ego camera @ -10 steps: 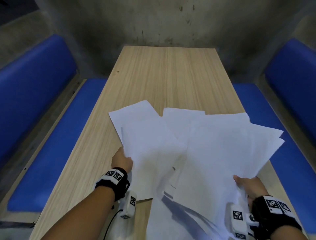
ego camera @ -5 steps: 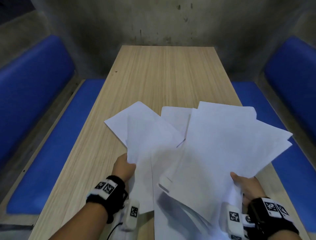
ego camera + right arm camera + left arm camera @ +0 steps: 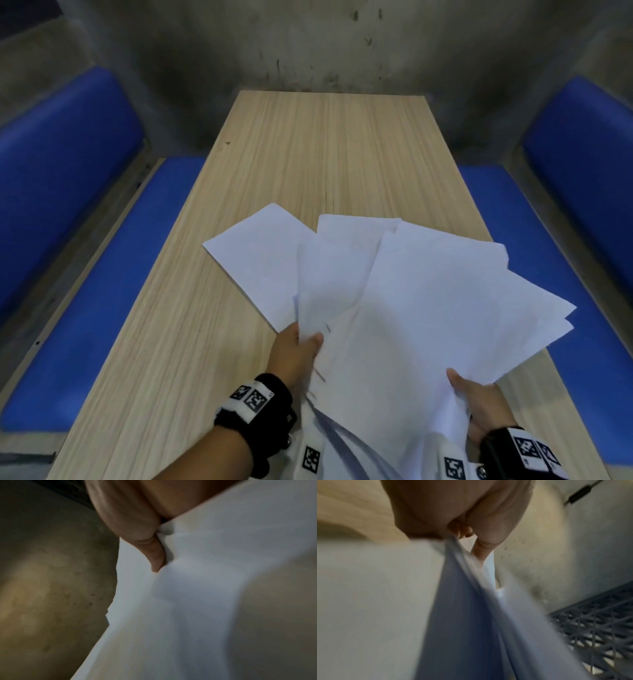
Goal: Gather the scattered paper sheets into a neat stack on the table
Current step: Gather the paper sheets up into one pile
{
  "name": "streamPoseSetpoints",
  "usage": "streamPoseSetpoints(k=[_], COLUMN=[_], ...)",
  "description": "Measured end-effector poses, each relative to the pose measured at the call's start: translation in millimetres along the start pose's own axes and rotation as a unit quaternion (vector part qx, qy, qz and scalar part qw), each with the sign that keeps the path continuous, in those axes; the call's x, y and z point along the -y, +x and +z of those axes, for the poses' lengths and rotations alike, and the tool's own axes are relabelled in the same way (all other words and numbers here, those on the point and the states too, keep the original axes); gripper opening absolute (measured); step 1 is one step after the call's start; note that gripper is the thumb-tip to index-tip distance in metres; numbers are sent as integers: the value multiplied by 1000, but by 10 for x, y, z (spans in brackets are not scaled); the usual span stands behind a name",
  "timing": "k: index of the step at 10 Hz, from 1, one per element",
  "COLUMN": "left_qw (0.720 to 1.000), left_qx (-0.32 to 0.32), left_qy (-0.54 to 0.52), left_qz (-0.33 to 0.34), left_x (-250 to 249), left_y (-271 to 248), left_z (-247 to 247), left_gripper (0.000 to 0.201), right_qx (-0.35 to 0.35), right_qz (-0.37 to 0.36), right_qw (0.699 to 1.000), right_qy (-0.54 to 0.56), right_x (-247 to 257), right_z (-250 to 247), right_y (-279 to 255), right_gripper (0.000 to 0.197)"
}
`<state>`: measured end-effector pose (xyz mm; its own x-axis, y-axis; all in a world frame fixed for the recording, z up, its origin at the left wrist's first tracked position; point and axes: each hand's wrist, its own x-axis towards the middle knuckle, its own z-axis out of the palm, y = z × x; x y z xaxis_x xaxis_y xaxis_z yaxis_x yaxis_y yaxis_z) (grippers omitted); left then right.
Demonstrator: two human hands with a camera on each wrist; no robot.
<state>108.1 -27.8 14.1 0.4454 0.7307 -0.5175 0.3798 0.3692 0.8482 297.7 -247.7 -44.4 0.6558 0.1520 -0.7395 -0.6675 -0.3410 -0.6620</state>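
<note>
left hand (image 3: 295, 353) pinching the fan's left sheets | right hand (image 3: 481, 404) gripping the right bunch, thumb on top | paper sheets (image 3: 411, 308) fanning above the wooden table (image 3: 308, 154)'s near end | advice: loosen both grips slightly, tap edges square on the table

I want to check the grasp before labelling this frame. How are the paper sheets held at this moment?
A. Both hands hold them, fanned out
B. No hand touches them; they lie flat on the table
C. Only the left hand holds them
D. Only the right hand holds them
A: the left hand grips the fanned paper sheets at their left edge, and the right hand pinches their right side above the table.
</note>
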Motion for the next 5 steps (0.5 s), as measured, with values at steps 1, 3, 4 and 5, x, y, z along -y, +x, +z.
streamPoseSetpoints(k=[1,3,4,5], left_qw=[997,965,947,942], left_qx=[-70,-229,-212,-227], left_qy=[-19,120,214,236], left_qz=[31,-45,-110,-72], left_x=[-151,-446,-469,-383], left_y=[199,830,970,1156], left_z=[-217,-499,-429,-367], left_gripper=[16,48,57,45], right_qx=[11,28,-14,-35], right_qz=[3,-40,-80,-105], right_qw=[999,998,986,973], right_qy=[46,-38,-143,-204], right_x=[44,522,724,837], right_z=[-174,26,268,462], right_y=[86,96,193,226], right_gripper=[74,46,27,19])
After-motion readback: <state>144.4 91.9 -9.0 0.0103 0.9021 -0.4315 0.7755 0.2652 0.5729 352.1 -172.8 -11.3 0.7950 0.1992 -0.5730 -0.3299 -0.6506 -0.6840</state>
